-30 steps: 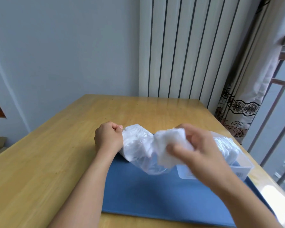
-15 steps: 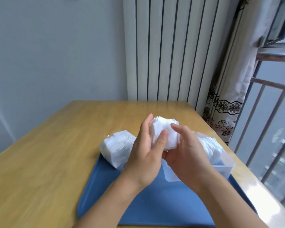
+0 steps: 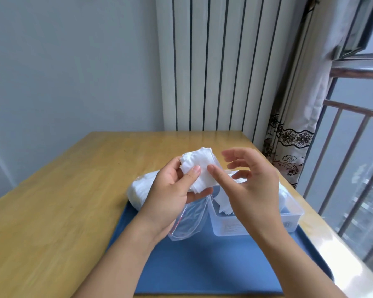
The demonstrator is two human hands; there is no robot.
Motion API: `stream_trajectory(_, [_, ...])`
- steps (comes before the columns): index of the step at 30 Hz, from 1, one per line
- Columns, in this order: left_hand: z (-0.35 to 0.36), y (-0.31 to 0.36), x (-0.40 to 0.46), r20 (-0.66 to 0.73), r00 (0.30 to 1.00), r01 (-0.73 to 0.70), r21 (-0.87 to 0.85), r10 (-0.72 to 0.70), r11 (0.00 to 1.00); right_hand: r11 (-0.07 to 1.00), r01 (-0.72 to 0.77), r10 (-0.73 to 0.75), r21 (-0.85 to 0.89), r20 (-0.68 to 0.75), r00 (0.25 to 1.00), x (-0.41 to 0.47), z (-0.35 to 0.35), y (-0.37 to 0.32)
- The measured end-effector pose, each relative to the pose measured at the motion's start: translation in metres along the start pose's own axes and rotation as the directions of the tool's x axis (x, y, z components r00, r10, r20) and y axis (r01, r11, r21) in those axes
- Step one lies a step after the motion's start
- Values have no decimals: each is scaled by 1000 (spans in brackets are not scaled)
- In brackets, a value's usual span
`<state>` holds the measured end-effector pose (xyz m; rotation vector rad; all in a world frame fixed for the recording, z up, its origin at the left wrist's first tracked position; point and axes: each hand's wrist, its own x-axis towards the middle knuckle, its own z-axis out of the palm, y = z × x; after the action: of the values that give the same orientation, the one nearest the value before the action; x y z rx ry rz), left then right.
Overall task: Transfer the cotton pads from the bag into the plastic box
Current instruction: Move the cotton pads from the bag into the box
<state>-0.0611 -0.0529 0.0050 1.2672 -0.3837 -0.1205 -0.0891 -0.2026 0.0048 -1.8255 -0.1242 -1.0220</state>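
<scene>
1. The left hand covers the middle of the bag, so its pad-filled end at 9 o'clock and its clear mouth at 6 o'clock show as separate parts.
2. The right hand hides much of the plastic box interior; how many pads lie inside cannot be told.
3. The label on the box front is too blurred to read.
4. The stack of cotton pads is partly behind the left thumb; no count is possible.
5. The blue mat and both forearms are cut off at 6 o'clock.
</scene>
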Motion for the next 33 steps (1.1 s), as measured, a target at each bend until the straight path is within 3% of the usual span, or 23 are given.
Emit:
stream_trajectory(7, [0, 0, 0, 46, 998, 50, -37, -48, 998, 998, 39, -35, -49, 71, 997, 0, 0, 0])
stream_trajectory(11, [0, 1, 0, 71, 995, 74, -96, -68, 993, 996, -50, 56, -71, 94, 994, -1, 2, 3])
stream_trajectory(15, [1, 1, 2, 48, 994, 101, -181, -94, 978, 983, -183, 178, 23, 142, 974, 1, -1, 5])
stream_trajectory(22, [2, 1, 3, 54, 989, 150, -294, -140, 944, 969, -221, 204, 107, 156, 967, 2, -1, 0])
stream_trajectory(28, [1, 2, 3, 65, 989, 147, -265, -134, 953, 937, -293, 261, 188, 177, 949, 3, -4, -2])
stream_trajectory(33, [2, 1, 2, 99, 991, 114, -205, -96, 972, 952, -274, 247, 139, 182, 952, 2, -3, 0])
